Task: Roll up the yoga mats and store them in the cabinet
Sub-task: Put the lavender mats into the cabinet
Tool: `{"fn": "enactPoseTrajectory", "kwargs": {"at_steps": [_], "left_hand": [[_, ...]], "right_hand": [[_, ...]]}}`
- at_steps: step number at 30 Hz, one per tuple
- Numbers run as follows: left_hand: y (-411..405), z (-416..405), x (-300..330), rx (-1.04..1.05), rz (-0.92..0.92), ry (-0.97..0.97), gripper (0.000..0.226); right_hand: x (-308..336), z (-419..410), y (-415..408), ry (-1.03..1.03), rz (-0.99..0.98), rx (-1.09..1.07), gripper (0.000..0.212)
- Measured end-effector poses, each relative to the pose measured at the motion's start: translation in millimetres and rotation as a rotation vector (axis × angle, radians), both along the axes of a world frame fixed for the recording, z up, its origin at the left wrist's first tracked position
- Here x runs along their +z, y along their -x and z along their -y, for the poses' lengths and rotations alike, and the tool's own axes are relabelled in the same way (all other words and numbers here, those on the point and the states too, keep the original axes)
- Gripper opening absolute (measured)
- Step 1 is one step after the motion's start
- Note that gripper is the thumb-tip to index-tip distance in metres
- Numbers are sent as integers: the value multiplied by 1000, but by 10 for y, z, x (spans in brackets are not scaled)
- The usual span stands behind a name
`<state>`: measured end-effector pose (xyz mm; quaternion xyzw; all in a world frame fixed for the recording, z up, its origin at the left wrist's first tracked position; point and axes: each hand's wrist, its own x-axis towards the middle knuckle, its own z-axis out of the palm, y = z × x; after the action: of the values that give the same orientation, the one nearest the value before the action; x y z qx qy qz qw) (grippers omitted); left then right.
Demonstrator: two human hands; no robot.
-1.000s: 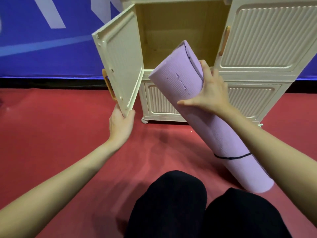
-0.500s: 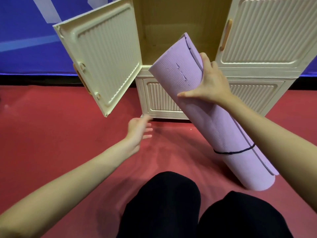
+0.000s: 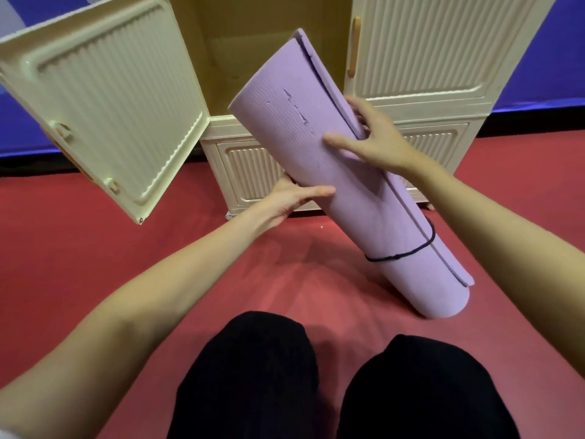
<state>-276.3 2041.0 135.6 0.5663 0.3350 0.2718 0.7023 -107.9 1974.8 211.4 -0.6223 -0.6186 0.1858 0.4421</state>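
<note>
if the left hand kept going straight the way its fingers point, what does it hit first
The left hand is already against the underside of the rolled purple yoga mat, thumb laid along it and pointing right. Going straight on, it would likely just press into the mat; the hidden fingers' direction is unclear.

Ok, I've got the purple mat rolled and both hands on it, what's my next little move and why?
Probably lift the rolled yoga mat and steer its top end into the open upper compartment. The left door is swung wide, both the left hand and right hand grip the roll, and its lower end seems to rest on the red floor.
</note>
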Motion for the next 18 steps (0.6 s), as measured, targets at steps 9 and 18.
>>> {"fn": "enactPoseTrajectory", "kwargs": {"at_steps": [9,18], "left_hand": [[63,-66,-179,49,109,153,62],[156,-105,-206,127,80,194,92]], "right_hand": [[-1417,1052,-452,343,203,-240,155],[-1608,805,-418,329,485,-288,154]]}}
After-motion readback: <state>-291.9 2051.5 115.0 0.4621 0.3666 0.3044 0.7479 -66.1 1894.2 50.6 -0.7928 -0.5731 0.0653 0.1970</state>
